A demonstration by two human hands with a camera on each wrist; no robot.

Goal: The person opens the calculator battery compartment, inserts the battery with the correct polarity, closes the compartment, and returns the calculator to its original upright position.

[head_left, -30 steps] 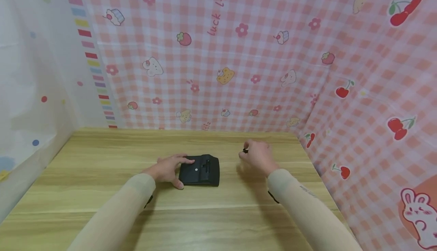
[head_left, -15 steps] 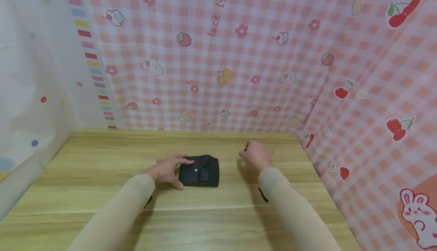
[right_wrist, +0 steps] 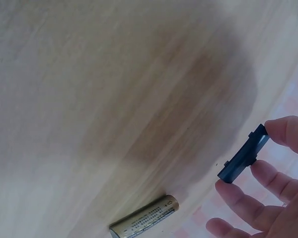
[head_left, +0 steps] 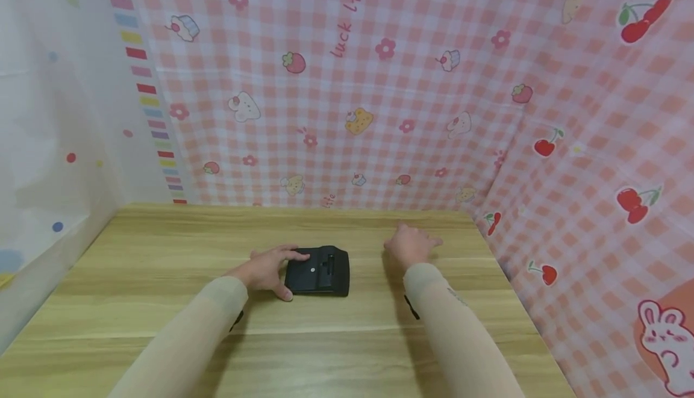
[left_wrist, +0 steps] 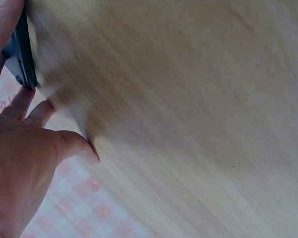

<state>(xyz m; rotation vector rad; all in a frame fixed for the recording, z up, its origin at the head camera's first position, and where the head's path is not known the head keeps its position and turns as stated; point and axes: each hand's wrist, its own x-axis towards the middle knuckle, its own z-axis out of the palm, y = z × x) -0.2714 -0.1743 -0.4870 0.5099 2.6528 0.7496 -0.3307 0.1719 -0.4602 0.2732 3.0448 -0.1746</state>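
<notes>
A flat black device point(head_left: 303, 277) lies on the wooden table, with a slot for a battery and a small white dot on its upward side. My left hand point(head_left: 267, 270) grips its left end, thumb at the near edge and fingers over the far side. The left wrist view shows just a dark edge of the device point(left_wrist: 24, 54) beside the fingers. Between thumb and fingertips, my right hand point(right_wrist: 273, 193) pinches a small black battery cover point(right_wrist: 243, 154) with little tabs. Near these fingers, a gold-coloured battery point(right_wrist: 146, 218) lies on the table. From the head camera, both cover and battery are hidden behind the right hand.
The table point(head_left: 325, 350) runs back to a pink checked cloth point(head_left: 325, 97) behind it. Another such cloth point(head_left: 585, 205) hangs along the right side, and a white dotted one point(head_left: 43, 145) on the left.
My right forearm has swung left and the hand has turned, so the black piece seen at its fingertips in the head view is now hidden. The left hand and the device stay put.
</notes>
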